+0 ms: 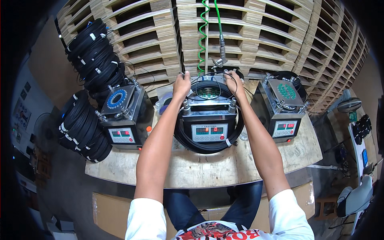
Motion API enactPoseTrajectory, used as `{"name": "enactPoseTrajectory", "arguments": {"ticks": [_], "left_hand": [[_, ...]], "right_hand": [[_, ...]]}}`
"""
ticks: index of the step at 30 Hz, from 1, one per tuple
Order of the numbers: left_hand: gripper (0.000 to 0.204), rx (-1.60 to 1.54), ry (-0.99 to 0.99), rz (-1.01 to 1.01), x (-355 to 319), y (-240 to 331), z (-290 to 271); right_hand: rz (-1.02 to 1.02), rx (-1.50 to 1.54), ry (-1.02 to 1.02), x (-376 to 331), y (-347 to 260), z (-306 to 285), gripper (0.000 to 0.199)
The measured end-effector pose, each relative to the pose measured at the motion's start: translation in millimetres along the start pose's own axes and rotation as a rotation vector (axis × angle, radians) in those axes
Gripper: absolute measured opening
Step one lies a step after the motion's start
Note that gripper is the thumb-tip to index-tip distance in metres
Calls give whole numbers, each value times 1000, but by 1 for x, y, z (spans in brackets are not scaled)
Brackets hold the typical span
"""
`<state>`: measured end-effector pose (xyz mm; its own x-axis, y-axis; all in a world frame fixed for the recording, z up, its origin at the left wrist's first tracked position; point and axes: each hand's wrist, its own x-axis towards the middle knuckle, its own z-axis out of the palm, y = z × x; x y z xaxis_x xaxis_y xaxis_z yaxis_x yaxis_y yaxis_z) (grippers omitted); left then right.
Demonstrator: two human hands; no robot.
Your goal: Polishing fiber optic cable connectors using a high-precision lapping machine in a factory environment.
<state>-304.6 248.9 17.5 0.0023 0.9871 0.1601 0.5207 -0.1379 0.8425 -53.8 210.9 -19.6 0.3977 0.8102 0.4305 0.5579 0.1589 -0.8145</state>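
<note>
A steel machine (210, 120) with a red-lit control panel stands in front of me at the middle of the table. A black cable coil (208, 149) hangs around it, and thin loose cable loops (206, 98) rise over its top plate. Closed around a metal knob at the machine's far left corner is my left hand (182, 85). My right hand (234, 84) grips the matching far right knob, with a thin black cable passing beside its fingers. Both knobs are mostly hidden by the fingers. Green connector pieces (208, 93) show in the plate between my hands.
Similar machines stand left (124, 114), with a blue ring on top, and right (280, 106), with green pieces. Stacked black cable coils (96, 60) rise at the far left. An air gun (221, 54) hangs from a green hose before wooden pallets (276, 36).
</note>
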Motion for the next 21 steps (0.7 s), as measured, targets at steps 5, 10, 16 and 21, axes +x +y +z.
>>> {"name": "enactPoseTrajectory", "arguments": {"ticks": [5, 10, 16, 21], "left_hand": [[73, -87, -22, 55, 4, -13, -7], [76, -120, -120, 28, 11, -16, 1], [78, -162, -117, 71, 1, -19, -5], [72, -34, -53, 127, -15, -5, -13]], "right_hand": [[41, -84, 82, -21, -35, 2, 42], [190, -206, 54, -22, -35, -9, 45], [6, -79, 63, -21, -13, 0, 36], [-87, 94, -36, -29, -11, -9, 37]]}}
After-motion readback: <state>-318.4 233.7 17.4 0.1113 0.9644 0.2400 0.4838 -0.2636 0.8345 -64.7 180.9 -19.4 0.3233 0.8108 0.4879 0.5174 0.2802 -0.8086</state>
